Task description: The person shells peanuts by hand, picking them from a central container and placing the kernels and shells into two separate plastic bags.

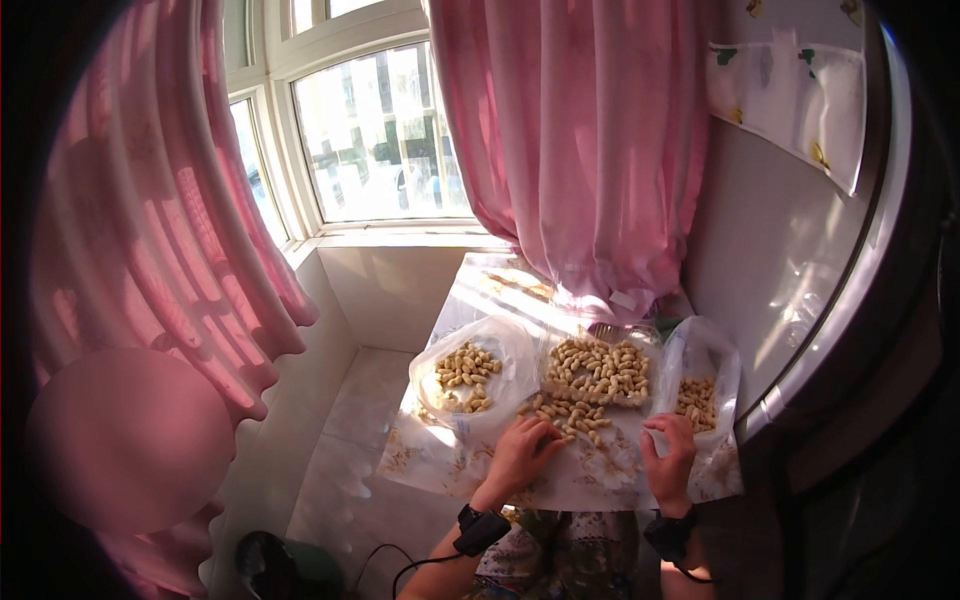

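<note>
Loose unshelled peanuts (582,416) lie in a small heap on the patterned tablecloth. My left hand (520,455) is at the near left edge of that heap, its fingers bent together; what they hold, if anything, is hidden. To the right, my right hand (672,456) is beside a clear plastic bag (722,365) with peanuts (697,402) in it. Its thumb and fingers are curled toward each other, and anything between them is too small to name. Behind the heap sits a clear plastic box of peanuts (598,370). A white plastic bag (520,372) holding peanuts (466,372) stands open at left.
The table (420,462) stands by a window (385,135) with pink curtains (580,130). On the right rises a grey panel (770,250). A round pink shape (130,440) fills the lower left. Dark bands (482,530) with a cable circle my wrists.
</note>
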`<state>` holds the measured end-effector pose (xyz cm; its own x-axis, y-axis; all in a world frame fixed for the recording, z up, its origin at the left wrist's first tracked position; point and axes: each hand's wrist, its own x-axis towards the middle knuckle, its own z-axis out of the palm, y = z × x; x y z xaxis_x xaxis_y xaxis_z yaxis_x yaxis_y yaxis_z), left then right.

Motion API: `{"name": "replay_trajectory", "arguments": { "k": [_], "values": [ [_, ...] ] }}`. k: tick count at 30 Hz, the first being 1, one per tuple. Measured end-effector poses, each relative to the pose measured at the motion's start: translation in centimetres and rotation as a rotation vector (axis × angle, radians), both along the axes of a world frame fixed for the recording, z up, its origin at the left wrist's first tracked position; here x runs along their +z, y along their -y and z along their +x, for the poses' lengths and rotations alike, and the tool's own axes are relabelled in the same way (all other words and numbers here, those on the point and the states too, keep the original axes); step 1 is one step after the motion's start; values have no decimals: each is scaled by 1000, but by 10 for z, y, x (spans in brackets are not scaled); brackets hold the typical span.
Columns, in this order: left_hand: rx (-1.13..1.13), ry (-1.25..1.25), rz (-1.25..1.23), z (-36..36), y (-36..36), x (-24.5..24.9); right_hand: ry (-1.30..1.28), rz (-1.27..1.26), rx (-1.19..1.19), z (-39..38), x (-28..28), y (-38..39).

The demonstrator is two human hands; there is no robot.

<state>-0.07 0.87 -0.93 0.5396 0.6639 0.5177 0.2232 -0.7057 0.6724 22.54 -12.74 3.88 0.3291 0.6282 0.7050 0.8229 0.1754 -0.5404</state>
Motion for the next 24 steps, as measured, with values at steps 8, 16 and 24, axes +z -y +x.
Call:
{"name": "replay_trajectory", "arguments": {
  "k": [8,16,24],
  "values": [
    [0,29,23,1,0,-1,50,-210,238,-50,-27,-32],
    [25,3,31,1,4,3,12,-209,175,-47,-36,-28],
    [16,-17,24,0,6,6,21,-211,168,-46,-37,-28]
  ]
}}
